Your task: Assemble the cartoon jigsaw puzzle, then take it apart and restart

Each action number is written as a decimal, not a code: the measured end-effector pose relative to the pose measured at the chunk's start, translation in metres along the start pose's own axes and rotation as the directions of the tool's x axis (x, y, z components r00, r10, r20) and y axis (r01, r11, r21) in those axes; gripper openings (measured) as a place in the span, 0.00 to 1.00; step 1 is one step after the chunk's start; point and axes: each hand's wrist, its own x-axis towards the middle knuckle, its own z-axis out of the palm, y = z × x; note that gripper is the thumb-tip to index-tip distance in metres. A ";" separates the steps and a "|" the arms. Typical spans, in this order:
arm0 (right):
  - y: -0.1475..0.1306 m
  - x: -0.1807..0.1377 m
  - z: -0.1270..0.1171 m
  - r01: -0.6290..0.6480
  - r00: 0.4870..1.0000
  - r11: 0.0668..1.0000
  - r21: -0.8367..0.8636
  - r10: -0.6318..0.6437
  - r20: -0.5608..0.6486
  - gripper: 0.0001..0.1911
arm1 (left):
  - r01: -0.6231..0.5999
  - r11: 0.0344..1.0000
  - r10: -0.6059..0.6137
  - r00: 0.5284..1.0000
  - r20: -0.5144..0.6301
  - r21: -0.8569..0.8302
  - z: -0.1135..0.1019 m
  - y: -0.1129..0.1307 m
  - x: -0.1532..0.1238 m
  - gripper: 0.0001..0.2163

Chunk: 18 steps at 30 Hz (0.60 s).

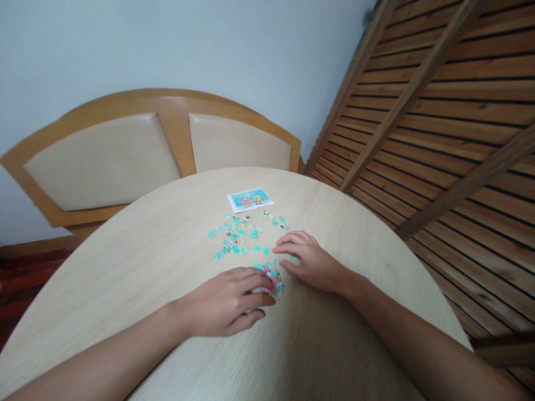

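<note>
Left hand (228, 301) over the puzzle (268, 273), fingers spread; right hand (311, 262) beside loose pieces (254, 234), fingers parted, and the card (249, 199) lies toward the table (125, 289)'s far edge.

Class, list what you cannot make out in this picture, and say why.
All in the head view:
Part of the pink and teal puzzle patch: covered by the left hand.
Whatever lies under the right hand: the hand itself hides it.
Designs on many scattered pieces: too small and blurred.
Any lettering on the picture card: too small.
The near edge of the tabletop: cut off by the frame's bottom.
</note>
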 end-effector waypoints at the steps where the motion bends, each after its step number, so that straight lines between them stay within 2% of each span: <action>1: 0.000 0.000 0.000 -0.011 1.000 1.000 -0.002 0.011 -0.011 0.11 | 0.001 1.000 -0.001 1.000 0.002 -0.003 0.000 0.000 0.000 0.10; 7: -0.001 0.001 0.005 -0.026 0.999 0.999 0.037 0.027 -0.029 0.05 | 0.008 1.000 -0.008 1.000 0.007 0.000 0.000 0.001 -0.001 0.11; 12: -0.005 0.000 0.006 -0.024 0.999 0.998 0.050 0.025 -0.031 0.06 | 0.005 1.000 -0.005 1.000 -0.005 -0.003 0.001 0.000 -0.001 0.11; 18: -0.005 0.003 0.003 0.084 0.995 0.994 -0.065 -0.087 -0.048 0.03 | 0.004 1.000 -0.004 1.000 0.002 0.008 0.001 0.000 -0.002 0.12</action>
